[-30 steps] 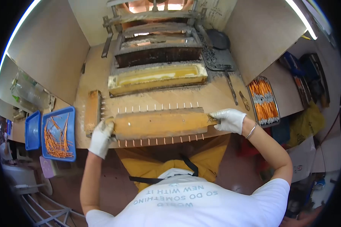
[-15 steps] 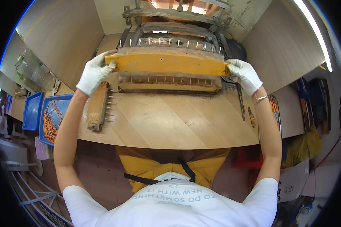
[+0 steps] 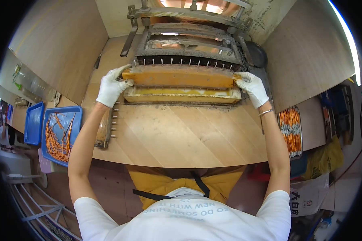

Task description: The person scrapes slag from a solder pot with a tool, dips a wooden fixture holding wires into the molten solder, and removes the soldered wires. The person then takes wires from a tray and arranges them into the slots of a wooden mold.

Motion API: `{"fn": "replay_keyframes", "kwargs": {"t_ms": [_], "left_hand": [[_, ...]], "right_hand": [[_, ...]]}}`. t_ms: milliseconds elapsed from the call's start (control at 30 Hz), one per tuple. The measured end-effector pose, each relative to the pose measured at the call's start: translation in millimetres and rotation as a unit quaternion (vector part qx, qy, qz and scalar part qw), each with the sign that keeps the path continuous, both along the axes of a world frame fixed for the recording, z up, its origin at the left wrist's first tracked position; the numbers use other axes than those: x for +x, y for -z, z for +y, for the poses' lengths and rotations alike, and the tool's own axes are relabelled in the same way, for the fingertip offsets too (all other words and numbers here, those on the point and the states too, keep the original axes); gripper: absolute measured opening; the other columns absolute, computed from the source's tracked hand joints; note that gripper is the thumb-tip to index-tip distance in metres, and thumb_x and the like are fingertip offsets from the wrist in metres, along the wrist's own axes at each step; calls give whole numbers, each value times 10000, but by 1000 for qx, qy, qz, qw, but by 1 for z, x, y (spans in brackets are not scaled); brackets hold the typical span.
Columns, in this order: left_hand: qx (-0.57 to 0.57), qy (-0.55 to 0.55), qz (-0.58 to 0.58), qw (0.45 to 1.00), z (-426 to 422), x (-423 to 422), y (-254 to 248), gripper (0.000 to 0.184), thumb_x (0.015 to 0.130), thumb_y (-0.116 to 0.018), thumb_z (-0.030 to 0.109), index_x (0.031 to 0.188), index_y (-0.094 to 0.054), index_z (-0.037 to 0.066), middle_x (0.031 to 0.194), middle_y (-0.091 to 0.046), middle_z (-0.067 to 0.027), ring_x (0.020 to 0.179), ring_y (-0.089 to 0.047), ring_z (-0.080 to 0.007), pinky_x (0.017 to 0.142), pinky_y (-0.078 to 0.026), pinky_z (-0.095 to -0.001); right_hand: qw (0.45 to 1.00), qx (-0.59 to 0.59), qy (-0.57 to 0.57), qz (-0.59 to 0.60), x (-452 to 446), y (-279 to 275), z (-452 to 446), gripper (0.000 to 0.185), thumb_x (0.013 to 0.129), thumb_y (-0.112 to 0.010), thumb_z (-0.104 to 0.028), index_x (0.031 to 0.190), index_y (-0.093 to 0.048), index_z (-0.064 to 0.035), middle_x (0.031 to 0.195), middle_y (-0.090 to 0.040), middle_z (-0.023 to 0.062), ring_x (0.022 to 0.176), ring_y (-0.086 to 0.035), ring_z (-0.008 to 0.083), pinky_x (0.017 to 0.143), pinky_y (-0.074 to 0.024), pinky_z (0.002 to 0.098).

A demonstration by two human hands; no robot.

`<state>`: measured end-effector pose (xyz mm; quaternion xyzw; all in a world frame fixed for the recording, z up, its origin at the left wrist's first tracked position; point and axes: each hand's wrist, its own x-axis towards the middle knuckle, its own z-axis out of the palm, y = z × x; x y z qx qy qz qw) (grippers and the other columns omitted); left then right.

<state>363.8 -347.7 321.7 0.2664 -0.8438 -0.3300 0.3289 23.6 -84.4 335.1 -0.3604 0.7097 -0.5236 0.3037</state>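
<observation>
The gloved left hand (image 3: 112, 87) and right hand (image 3: 252, 87) gripped opposite ends of a pin-edged bar (image 3: 181, 76), positioned over the far side of a yellowish trough (image 3: 182, 99).

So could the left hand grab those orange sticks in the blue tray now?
Probably not: the left hand is holding one end of the yellow bar, though the orange sticks lie uncovered.

Here's the wooden bar (image 3: 179, 75) blocking your view of the trough's (image 3: 181, 100) far wall; whether its lower pins (image 3: 177, 87) touch the yellow contents, too small to call! Your left forearm (image 3: 83, 148) covers part of the second bar (image 3: 103, 138) near the table's (image 3: 181, 136) front-left corner, your right forearm (image 3: 278, 152) masks some orange rods (image 3: 291, 124) past the right edge, and the metal frame (image 3: 181, 15) beyond runs off the top.
</observation>
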Motion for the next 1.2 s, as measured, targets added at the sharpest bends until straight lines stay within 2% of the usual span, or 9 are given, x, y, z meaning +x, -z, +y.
{"fn": "replay_keyframes", "kwargs": {"t_ms": [400,533,600,633,700,867,967,1133,1200], "left_hand": [[38,7,21,999,3,0,7,458,650,-697,38,1091,-575,52,913,-586,-38,836,-538,-96,744,-448,-218],[6,8,12,1000,4,0,1,464,642,-696,47,1090,-577,61,901,-585,-48,817,-545,-112,732,-450,-226],[-39,-10,-39,998,2,0,-1,476,629,-697,65,1090,-578,74,890,-588,-65,798,-550,-135,718,-450,-239],[-40,-4,-36,999,2,0,-1,476,629,-697,65,1090,-578,74,890,-588,-65,798,-550,-135,718,-450,-239],[-58,-16,-61,996,2,-1,-3,480,620,-699,90,1086,-581,84,877,-592,-77,792,-550,-152,716,-448,-252],[-80,-1,-38,996,-6,-2,-15,482,630,-720,135,1084,-575,62,932,-605,-58,842,-543,-137,782,-431,-245],[-22,20,-13,999,-14,-9,-45,478,657,-723,143,1097,-567,38,932,-599,-43,860,-519,-100,791,-415,-236],[-49,27,29,998,-50,-45,-83,473,689,-696,164,1113,-549,15,969,-615,-61,876,-518,-85,810,-412,-231],[-52,-6,13,999,-54,-60,-95,450,707,-681,130,1120,-544,14,958,-619,-56,763,-547,-72,727,-448,-209]], "right_hand": [[1000,-10,-6,1,3,0,1,314,764,-628,-78,1056,-551,5,927,-606,23,745,-521,43,629,-414,160],[1000,-6,-6,15,1,5,1,310,763,-630,-115,1052,-562,-25,918,-600,-8,688,-476,21,575,-371,150],[999,-38,-7,-9,2,7,0,306,765,-624,-94,1052,-559,-13,925,-600,3,731,-504,40,617,-398,161],[1000,-6,3,6,5,-1,0,333,751,-630,-41,1058,-534,44,977,-598,75,853,-556,109,765,-453,222],[1000,-25,1,3,1,3,0,336,748,-636,-47,1054,-536,50,976,-599,82,847,-557,113,764,-454,225],[998,-48,-4,-51,-3,-20,2,330,748,-647,-72,1037,-548,50,946,-610,83,817,-568,108,736,-459,219],[998,-60,-9,26,-8,-52,-2,288,754,-657,-159,1001,-587,-29,840,-615,-27,599,-448,9,511,-345,140],[992,-70,22,102,-37,-90,-29,293,773,-629,-139,1026,-574,-2,822,-596,-15,546,-391,22,498,-342,157],[988,-78,37,124,-47,-95,-42,305,773,-623,-137,1039,-573,4,818,-591,-12,543,-386,29,490,-338,159]]}}
